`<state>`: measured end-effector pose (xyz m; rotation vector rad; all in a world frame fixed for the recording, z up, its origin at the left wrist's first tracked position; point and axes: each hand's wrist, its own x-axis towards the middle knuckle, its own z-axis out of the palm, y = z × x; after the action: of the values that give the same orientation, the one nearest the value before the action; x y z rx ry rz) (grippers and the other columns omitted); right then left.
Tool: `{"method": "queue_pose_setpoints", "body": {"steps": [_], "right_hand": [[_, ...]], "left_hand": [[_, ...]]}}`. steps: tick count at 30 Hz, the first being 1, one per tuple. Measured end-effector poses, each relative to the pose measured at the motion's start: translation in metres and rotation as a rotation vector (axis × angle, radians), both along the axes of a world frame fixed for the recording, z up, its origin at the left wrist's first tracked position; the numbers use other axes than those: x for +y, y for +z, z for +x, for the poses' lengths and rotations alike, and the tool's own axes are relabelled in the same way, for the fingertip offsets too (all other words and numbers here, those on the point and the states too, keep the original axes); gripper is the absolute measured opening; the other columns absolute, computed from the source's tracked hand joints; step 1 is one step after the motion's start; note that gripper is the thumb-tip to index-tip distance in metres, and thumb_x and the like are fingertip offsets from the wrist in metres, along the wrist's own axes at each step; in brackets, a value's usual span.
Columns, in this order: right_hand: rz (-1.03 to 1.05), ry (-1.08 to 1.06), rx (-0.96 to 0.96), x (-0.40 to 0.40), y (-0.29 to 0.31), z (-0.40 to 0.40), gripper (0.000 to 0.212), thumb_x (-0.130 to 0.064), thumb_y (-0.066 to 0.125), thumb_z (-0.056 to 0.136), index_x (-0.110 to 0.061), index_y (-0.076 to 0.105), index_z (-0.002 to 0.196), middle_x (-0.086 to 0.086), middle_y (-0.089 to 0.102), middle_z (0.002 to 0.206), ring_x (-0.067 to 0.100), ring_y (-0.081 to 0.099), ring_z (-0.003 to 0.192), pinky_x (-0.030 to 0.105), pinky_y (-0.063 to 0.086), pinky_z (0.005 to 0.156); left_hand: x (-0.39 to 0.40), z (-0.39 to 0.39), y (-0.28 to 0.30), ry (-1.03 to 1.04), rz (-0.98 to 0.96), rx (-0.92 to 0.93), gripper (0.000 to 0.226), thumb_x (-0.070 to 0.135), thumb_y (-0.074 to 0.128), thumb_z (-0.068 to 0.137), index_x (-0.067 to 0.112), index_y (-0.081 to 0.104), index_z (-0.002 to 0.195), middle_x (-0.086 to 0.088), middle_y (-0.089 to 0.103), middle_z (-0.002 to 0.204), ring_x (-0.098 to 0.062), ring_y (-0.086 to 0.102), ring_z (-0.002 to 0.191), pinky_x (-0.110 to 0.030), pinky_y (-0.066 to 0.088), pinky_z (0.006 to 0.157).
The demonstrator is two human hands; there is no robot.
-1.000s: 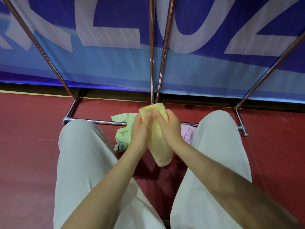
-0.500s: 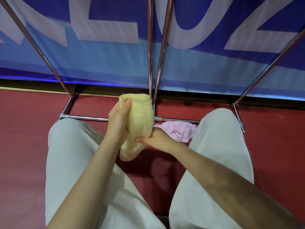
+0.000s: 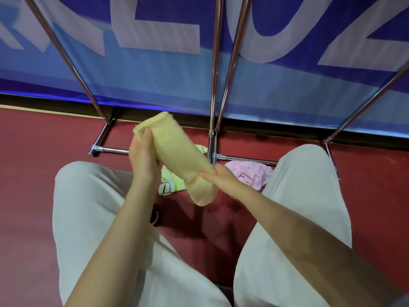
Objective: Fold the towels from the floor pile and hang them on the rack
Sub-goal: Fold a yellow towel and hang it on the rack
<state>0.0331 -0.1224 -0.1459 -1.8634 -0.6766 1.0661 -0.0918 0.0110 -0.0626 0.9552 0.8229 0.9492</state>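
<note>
While I am watching the head view: yellow towel (image 3: 179, 160), folded narrow, is slanting from upper left to lower right above the floor pile (image 3: 172, 185); left hand (image 3: 143, 158) is gripping its upper end, right hand (image 3: 223, 178) pinching nearer the lower end, rack (image 3: 225, 63) beyond.

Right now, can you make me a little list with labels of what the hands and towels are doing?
yellow towel: folded long, held up off the floor, slanting
left hand: grips the towel's upper end
right hand: pinches the towel near its lower end
green towel: on the floor, partly hidden behind the yellow one
pink towel: crumpled on the floor by the right leg
rack: metal poles, no towel seen on them
floor: red
</note>
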Motion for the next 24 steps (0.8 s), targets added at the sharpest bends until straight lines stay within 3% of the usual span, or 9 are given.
{"method": "queue_pose_setpoints", "body": {"steps": [5, 9, 12, 16, 19, 22, 24], "right_hand": [[0.093, -0.114, 0.123, -0.003, 0.016, 0.005, 0.031, -0.021, 0.056, 0.095, 0.008, 0.059, 0.105, 0.009, 0.058, 0.090, 0.017, 0.054, 0.083, 0.030, 0.042, 0.075], [0.031, -0.023, 0.090, -0.014, 0.023, 0.007, 0.038, -0.037, 0.054, 0.096, 0.000, 0.063, 0.099, 0.000, 0.058, 0.083, 0.009, 0.054, 0.075, 0.019, 0.041, 0.065], [0.011, 0.034, 0.062, -0.027, 0.028, 0.013, 0.023, -0.035, 0.058, 0.094, -0.014, 0.067, 0.096, -0.007, 0.064, 0.081, 0.000, 0.059, 0.069, 0.008, 0.043, 0.060], [0.020, 0.031, -0.128, -0.043, 0.031, 0.022, 0.022, -0.031, 0.056, 0.096, -0.012, 0.064, 0.090, -0.006, 0.057, 0.075, 0.001, 0.050, 0.065, 0.016, 0.038, 0.060], [-0.029, 0.002, -0.184, -0.054, 0.030, 0.026, 0.020, -0.027, 0.051, 0.098, -0.012, 0.058, 0.088, -0.005, 0.052, 0.071, 0.007, 0.047, 0.066, 0.022, 0.036, 0.062], [-0.056, -0.059, -0.089, -0.062, 0.035, 0.035, 0.027, -0.023, 0.048, 0.099, -0.002, 0.062, 0.108, 0.012, 0.064, 0.094, 0.027, 0.058, 0.088, 0.017, 0.041, 0.067], [-0.045, -0.147, -0.080, -0.067, 0.042, 0.043, 0.028, -0.025, 0.053, 0.096, -0.002, 0.066, 0.104, 0.017, 0.067, 0.097, 0.032, 0.061, 0.092, 0.021, 0.042, 0.065]], "left_hand": [[0.026, -0.011, -0.019, 0.297, -0.269, 0.099, 0.009, 0.029, 0.053, 0.098, 0.025, 0.061, 0.099, 0.007, 0.064, 0.097, -0.008, 0.063, 0.087, -0.024, 0.052, 0.070], [0.026, -0.011, -0.038, 0.306, -0.307, 0.195, 0.015, 0.031, 0.052, 0.098, 0.021, 0.057, 0.107, 0.007, 0.060, 0.093, -0.006, 0.058, 0.080, -0.024, 0.048, 0.063], [0.020, -0.008, -0.046, 0.266, -0.306, 0.227, 0.015, 0.031, 0.052, 0.098, 0.020, 0.055, 0.109, 0.006, 0.060, 0.095, -0.008, 0.059, 0.084, -0.027, 0.051, 0.069], [0.015, 0.002, -0.046, 0.164, -0.312, 0.250, 0.017, 0.025, 0.052, 0.098, 0.018, 0.053, 0.114, 0.001, 0.060, 0.101, -0.012, 0.059, 0.087, -0.032, 0.053, 0.076], [0.008, 0.012, -0.044, 0.081, -0.260, 0.262, 0.016, 0.017, 0.049, 0.097, 0.016, 0.054, 0.113, -0.003, 0.060, 0.104, -0.015, 0.059, 0.088, -0.033, 0.054, 0.073], [0.001, 0.023, -0.044, 0.023, -0.152, 0.294, 0.028, 0.011, 0.046, 0.095, 0.014, 0.053, 0.121, -0.008, 0.059, 0.115, -0.020, 0.059, 0.099, -0.037, 0.055, 0.076], [-0.005, 0.030, -0.043, -0.008, -0.079, 0.350, 0.035, 0.010, 0.044, 0.093, 0.015, 0.052, 0.127, -0.008, 0.057, 0.120, -0.023, 0.058, 0.103, -0.035, 0.054, 0.075]]}}
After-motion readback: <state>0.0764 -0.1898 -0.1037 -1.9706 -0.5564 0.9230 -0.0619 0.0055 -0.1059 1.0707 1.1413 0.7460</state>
